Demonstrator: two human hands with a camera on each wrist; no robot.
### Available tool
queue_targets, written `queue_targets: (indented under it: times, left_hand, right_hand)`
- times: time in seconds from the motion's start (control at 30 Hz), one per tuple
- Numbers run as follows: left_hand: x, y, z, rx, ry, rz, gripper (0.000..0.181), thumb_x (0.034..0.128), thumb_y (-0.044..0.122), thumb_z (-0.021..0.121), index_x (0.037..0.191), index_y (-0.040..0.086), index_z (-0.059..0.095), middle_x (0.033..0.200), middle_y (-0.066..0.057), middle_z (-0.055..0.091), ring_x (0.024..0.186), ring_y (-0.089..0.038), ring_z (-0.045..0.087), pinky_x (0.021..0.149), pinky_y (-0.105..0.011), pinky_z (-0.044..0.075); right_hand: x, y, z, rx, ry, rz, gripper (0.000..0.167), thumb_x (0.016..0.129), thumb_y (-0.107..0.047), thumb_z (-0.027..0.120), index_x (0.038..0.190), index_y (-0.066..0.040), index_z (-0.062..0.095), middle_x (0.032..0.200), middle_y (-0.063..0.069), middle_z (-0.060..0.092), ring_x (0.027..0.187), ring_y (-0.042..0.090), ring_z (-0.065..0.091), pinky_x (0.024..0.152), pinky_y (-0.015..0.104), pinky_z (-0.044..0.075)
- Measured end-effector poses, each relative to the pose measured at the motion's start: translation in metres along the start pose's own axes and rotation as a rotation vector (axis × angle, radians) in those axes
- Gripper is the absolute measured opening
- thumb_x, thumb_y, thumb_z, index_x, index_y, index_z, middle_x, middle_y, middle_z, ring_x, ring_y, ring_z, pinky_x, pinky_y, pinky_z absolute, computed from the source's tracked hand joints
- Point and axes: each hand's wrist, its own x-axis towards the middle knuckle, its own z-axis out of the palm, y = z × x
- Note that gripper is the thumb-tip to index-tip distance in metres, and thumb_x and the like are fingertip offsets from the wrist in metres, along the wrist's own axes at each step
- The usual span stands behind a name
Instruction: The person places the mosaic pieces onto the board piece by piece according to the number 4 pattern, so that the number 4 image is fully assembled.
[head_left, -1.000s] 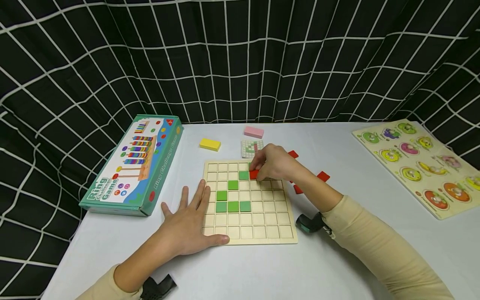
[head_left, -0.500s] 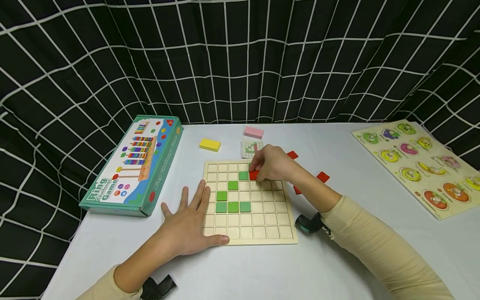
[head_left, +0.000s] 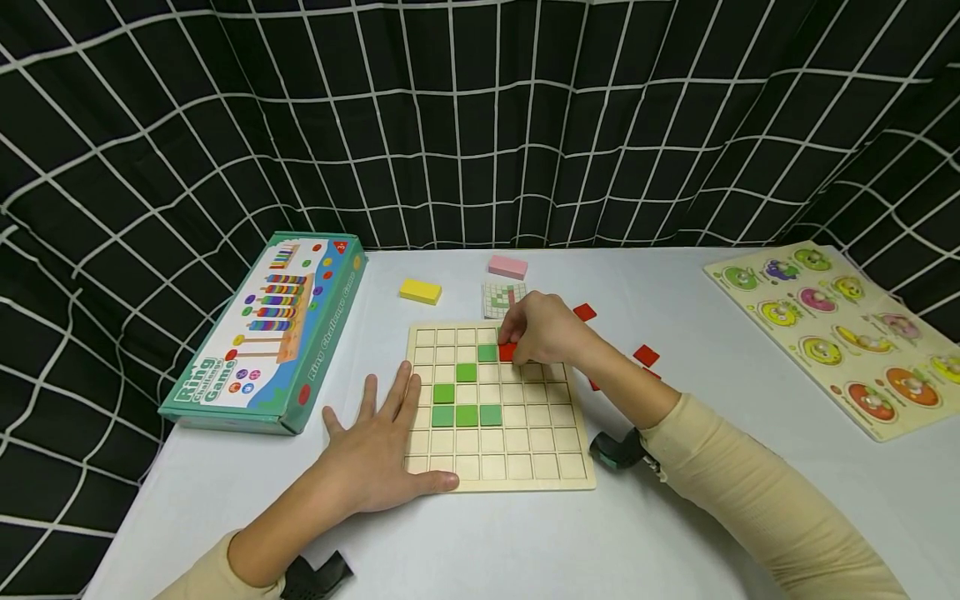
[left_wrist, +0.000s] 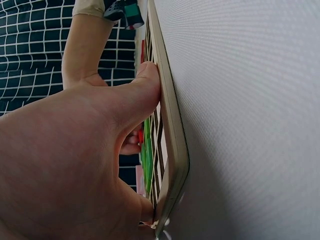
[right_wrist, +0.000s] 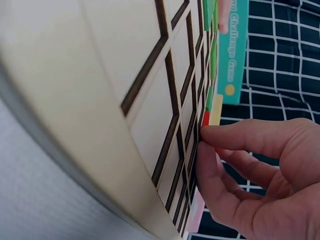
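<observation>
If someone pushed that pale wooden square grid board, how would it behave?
The pale wooden square grid board is probably stiff: its rim looks straight and solid. Lying flat on the white tabletop, it would likely slide rather than tip. The left hand touching its edge might hinder that.

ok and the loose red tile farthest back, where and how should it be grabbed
Probably by two opposite edges, from above, coming in from its right side. The tile looks thin and lies flat on the table, so its edges are all there is to pinch; its right side looks open, while the right grip, pinching another red tile, is on its left.
</observation>
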Motion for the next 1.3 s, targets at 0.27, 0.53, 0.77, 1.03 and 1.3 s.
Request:
queue_targets:
  times: [0.27, 0.53, 0.77, 1.03, 1.3]
  left_hand:
    - [0.000, 0.001, 0.000, 0.015, -0.001, -0.003, 0.133, 0.0761, 0.087, 0.065, 0.168, 0.006, 0.013, 0.177, -0.009, 0.000, 0.157, -0.054, 0.010, 0.097, -0.095, 0.014]
    - [0.001, 0.001, 0.000, 0.004, -0.002, 0.001, 0.132, 0.0763, 0.086, 0.065, 0.168, 0.007, 0.012, 0.177, -0.009, -0.001, 0.158, -0.054, 0.009, 0.097, -0.095, 0.012]
    - [0.001, 0.001, 0.000, 0.004, 0.001, 0.002, 0.132, 0.0763, 0.086, 0.066, 0.168, 0.006, 0.013, 0.177, -0.009, -0.001, 0.157, -0.055, 0.009, 0.096, -0.096, 0.013]
    - [0.001, 0.000, 0.001, -0.003, 0.004, 0.005, 0.133, 0.0761, 0.085, 0.067, 0.168, 0.006, 0.013, 0.177, -0.009, -0.001, 0.157, -0.055, 0.008, 0.095, -0.096, 0.012]
    - [0.003, -0.001, 0.002, -0.004, 0.006, 0.008, 0.132, 0.0770, 0.084, 0.067, 0.168, 0.006, 0.012, 0.177, -0.009, -0.001, 0.158, -0.054, 0.007, 0.096, -0.096, 0.011]
  right_hand:
    - [-0.002, 0.001, -0.001, 0.044, 0.008, -0.001, 0.024, 0.072, 0.005, 0.081, 0.091, -0.010, 0.080, 0.082, 0.002, 0.068, 0.087, 0.021, 0.060, 0.073, 0.030, 0.049]
    - [-0.007, 0.008, -0.015, 0.158, 0.011, -0.019, 0.020, 0.080, -0.002, 0.080, 0.100, -0.009, 0.080, 0.091, 0.006, 0.071, 0.083, 0.022, 0.065, 0.069, 0.031, 0.052]
    - [-0.012, 0.019, -0.029, 0.185, 0.045, -0.048, 0.019, 0.089, -0.009, 0.079, 0.108, -0.007, 0.079, 0.100, 0.007, 0.075, 0.094, 0.027, 0.066, 0.073, 0.031, 0.055]
    - [-0.018, 0.036, -0.046, 0.217, 0.072, -0.012, 0.026, 0.090, -0.010, 0.079, 0.116, -0.005, 0.078, 0.116, 0.014, 0.074, 0.098, 0.028, 0.066, 0.081, 0.033, 0.053]
    - [-0.021, 0.050, -0.059, 0.237, 0.089, -0.003, 0.028, 0.091, -0.007, 0.076, 0.119, -0.004, 0.076, 0.122, 0.017, 0.072, 0.105, 0.030, 0.064, 0.087, 0.035, 0.051]
